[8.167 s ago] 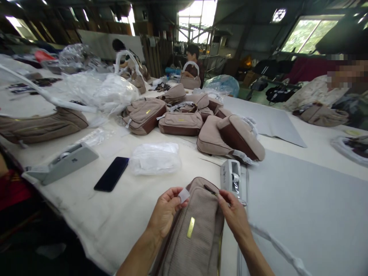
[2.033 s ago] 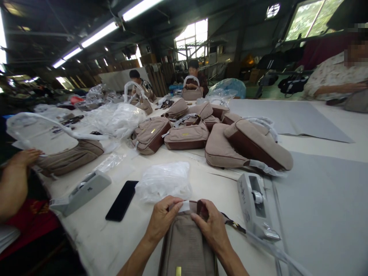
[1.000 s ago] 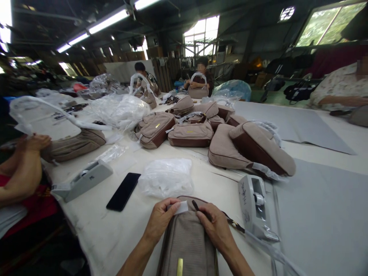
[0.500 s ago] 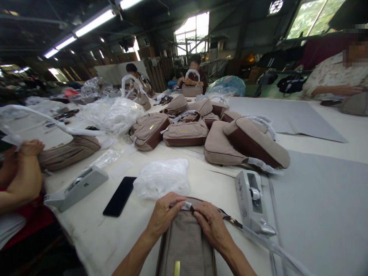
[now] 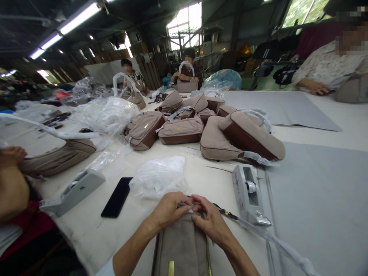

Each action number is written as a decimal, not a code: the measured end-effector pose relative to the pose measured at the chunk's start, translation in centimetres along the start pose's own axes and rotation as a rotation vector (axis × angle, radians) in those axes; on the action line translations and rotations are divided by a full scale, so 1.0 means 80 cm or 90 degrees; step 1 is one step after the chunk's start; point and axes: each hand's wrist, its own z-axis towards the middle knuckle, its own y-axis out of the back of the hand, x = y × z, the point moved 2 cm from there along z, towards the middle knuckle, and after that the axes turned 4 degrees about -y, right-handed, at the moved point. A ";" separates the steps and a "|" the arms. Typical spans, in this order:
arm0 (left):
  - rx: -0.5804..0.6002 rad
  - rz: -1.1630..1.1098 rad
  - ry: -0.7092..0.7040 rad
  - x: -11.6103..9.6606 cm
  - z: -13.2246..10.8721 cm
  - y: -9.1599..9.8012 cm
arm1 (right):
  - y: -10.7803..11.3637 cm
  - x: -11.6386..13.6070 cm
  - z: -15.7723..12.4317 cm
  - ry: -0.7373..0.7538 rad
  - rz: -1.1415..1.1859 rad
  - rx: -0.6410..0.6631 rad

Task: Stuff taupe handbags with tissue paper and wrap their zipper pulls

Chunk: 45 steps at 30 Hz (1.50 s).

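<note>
Two hands are closed on the far end of a bag [image 5: 181, 249], which is laid flat and lengthwise on the table [image 5: 94, 237] with its gold plate toward the near edge. The left hand [image 5: 168, 209] is curled over that end with its fingertips pinched down. The right hand [image 5: 211, 222] is pinched just beside it, so the end seems to be steadied from both sides while something small and pale is pressed between the fingers; what it is cannot be told. A strap [image 5: 228, 214] is trailed from under the right hand toward a tape dispenser [image 5: 248, 191], which is set near on that side, seemingly for easy reach. A crumpled plastic bag [image 5: 158, 177] is lying just beyond the knuckles, with a phone [image 5: 117, 196] to its left. Open room is found mostly to the right, on the grey sheet [image 5: 316, 199]. To the left, the table edge is crowded by a co-worker's arm [image 5: 11, 188] and a second dispenser [image 5: 73, 191].
</note>
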 end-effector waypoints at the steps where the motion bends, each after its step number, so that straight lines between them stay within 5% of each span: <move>1: -0.003 0.000 0.002 -0.001 0.002 -0.002 | 0.001 0.000 0.000 0.003 -0.005 -0.011; 6: -0.072 -0.111 0.075 0.010 0.002 -0.006 | 0.002 0.003 0.003 0.021 0.015 -0.017; 13: -0.067 -0.317 0.144 0.030 -0.008 -0.008 | 0.004 0.004 0.011 -0.083 0.116 0.013; 16: -0.107 -0.347 0.185 0.035 -0.011 -0.008 | -0.005 0.009 0.017 -0.068 0.030 0.027; 22: -0.143 -0.345 0.152 0.040 -0.016 -0.002 | -0.021 0.009 0.030 0.018 -0.041 0.089; 32: -0.214 -0.379 0.199 0.046 -0.011 -0.011 | -0.028 0.010 0.035 -0.014 -0.002 0.119; 40: -0.125 -0.380 0.201 0.053 -0.021 -0.002 | -0.031 -0.004 0.039 0.053 0.010 0.118; 45: -0.155 -0.232 0.166 0.053 -0.027 0.011 | -0.041 0.004 0.039 0.061 0.008 0.132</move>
